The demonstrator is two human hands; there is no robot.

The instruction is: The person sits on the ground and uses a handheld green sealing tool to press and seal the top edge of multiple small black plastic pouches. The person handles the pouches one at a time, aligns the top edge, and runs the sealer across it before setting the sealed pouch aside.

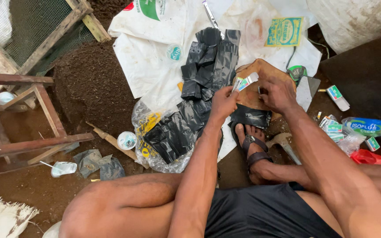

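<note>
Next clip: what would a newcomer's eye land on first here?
The heap of black plastic bags at centre, spilling over white sacking. Beside it, the left hand pinches a small white-and-green tube while the right hand works over a brown board. A dark soil mound lies left.

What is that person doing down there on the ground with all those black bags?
A person sits on the dirt floor. Their left hand pinches a small white and green tube, while the right hand presses on a brown wooden block. A flat black plastic bag lies just below it. More black plastic bags are piled on a white sack sheet beside a dark soil heap.
</note>
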